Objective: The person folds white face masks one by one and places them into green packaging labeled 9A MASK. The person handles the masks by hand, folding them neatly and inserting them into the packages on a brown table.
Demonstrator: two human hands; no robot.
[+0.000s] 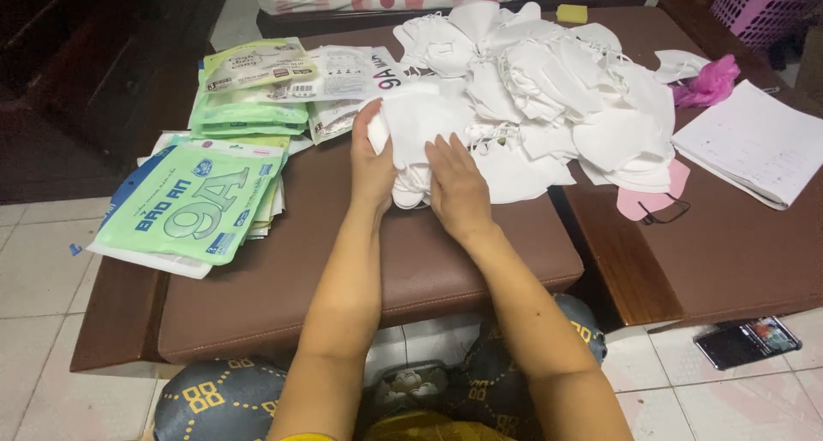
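A small stack of white face masks [417, 128] lies on a brown cushion [283, 278]. My left hand [370, 162] grips the stack's left side, thumb on top. My right hand [459, 184] presses flat on its lower right side. Behind the stack spreads a large loose pile of white masks [557, 81]. Green and white flat mask packets [201, 201] are stacked to the left of my hands, with more packets [257, 90] behind them.
A pink mask [651, 203] lies under the pile's right edge. A white notebook [754, 141] and a pink plastic bag [707, 81] are at the right on the wooden bench [720, 261]. A phone [747, 342] lies on the tiled floor. A yellow sponge [572, 13] sits far back.
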